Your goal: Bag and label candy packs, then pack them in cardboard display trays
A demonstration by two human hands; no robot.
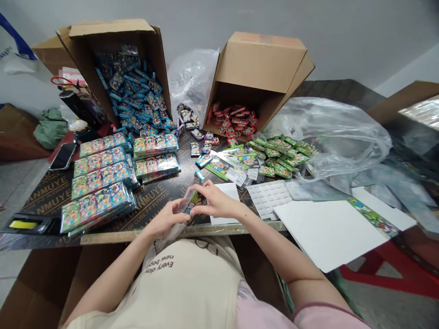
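My left hand [167,218] pinches the clear plastic sleeve [185,206] at the table edge; my right hand [213,201] grips the colourful card packet [195,199] inside its mouth. Best to hold the opening wide and keep edges square.

I see my two hands meeting at the near edge of the tabletop [51,192], the left hand [166,219] and right hand [214,201] together gripping a small packet [192,201]. To their left lie stacked bundles [99,183], with a phone [63,156] beyond those. Behind stand two tipped cartons: the left carton [113,41] and the right carton [264,64], both spilling packets, a plastic bag [192,80] between them. A white sheet [325,230] lies to the right.
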